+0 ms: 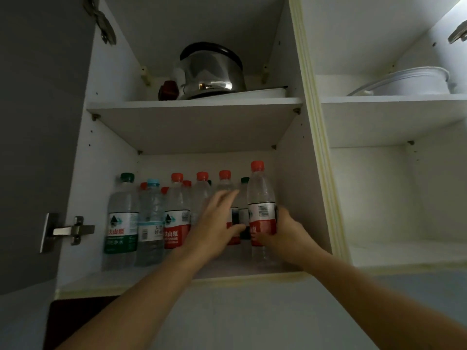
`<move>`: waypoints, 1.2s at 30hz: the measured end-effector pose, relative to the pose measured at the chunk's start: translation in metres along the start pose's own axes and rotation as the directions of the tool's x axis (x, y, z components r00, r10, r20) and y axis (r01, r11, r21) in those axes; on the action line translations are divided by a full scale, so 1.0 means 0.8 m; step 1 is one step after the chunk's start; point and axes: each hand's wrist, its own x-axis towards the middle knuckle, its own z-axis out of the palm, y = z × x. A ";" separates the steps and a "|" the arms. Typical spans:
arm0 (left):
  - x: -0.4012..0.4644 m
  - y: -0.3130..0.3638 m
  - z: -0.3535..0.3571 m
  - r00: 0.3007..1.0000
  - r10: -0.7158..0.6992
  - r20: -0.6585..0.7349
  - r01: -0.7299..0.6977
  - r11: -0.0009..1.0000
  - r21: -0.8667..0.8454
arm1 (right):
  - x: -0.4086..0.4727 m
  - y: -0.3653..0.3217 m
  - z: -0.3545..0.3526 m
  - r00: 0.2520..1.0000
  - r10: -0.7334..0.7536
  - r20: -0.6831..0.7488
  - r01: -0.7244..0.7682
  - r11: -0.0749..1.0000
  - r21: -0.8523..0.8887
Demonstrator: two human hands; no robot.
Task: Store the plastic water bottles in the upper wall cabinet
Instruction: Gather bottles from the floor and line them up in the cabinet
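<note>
We look up into the open wall cabinet (177,276), water bottles (151,223) crowding its lower shelf. Our right hand (285,238) grips a red-capped bottle (261,210) at the row's right end; our left hand (214,223) reaches flat-fingered against the neighbouring bottles.

On the upper shelf I see a shiny steel kettle (212,72) with a black lid, standing on a flat white tray (255,93), and a small dark red object (168,90) just beside it. In the right compartment a white pot (417,80) rests on its shelf. A metal hinge (67,231) sits on the open door at the left.
</note>
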 end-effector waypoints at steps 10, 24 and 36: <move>-0.005 -0.068 0.004 0.983 -0.064 0.174 -0.037 0.850 0.526 | 0.063 0.011 0.009 0.985 0.080 0.156 -0.062 0.991 -0.116; -0.011 -0.063 0.005 0.978 -0.071 0.196 -0.051 0.830 0.556 | 0.080 0.009 0.035 0.984 0.033 0.174 -0.006 0.989 -0.150; -0.052 -0.025 -0.031 0.999 0.000 -0.047 0.011 0.974 0.226 | 0.013 -0.006 0.012 0.996 -0.083 0.017 0.085 0.977 -0.197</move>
